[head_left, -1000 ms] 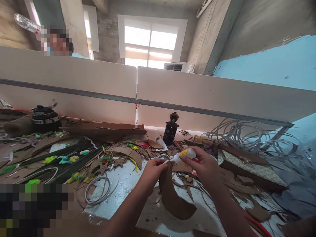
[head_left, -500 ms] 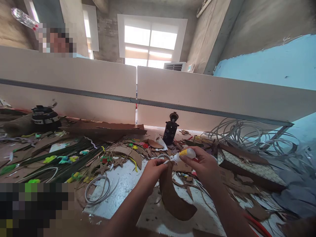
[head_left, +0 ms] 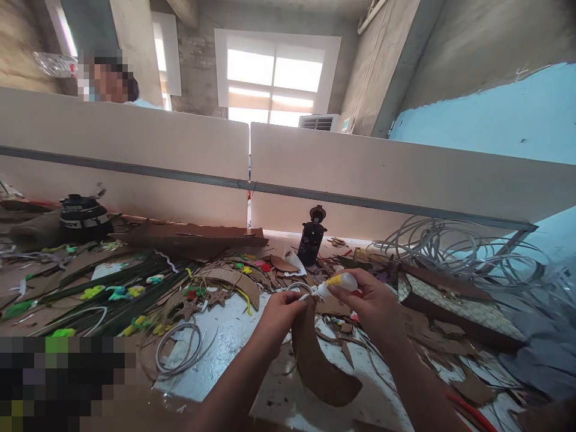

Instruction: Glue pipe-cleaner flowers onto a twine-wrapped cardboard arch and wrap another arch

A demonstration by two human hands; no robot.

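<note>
My left hand (head_left: 283, 312) pinches the upper end of a curved brown cardboard piece (head_left: 320, 367), along with a thin pale cord or strip at that end. The rest of the cardboard hangs down toward the white work surface (head_left: 225, 354). In my right hand (head_left: 375, 303) is a small white glue bottle (head_left: 346, 282) with a yellow label. It lies nearly level, its nozzle pointing left and meeting the cardboard's upper end, close to my left fingertips. Whether any glue comes out is too small to see.
A black bottle with its lid up (head_left: 312, 240) stands behind my hands. Coils of pale tubing (head_left: 432, 240) and a patterned bag (head_left: 459, 303) lie right. Cardboard scraps, a loop of cord (head_left: 177, 348) and colourful pieces (head_left: 117, 292) spread left. A white partition (head_left: 382, 159) runs behind.
Both hands keep almost the same pose, the glue nozzle still at the cardboard's end. Beyond the partition, a person's clear bottle has tipped from slanted to nearly level.
</note>
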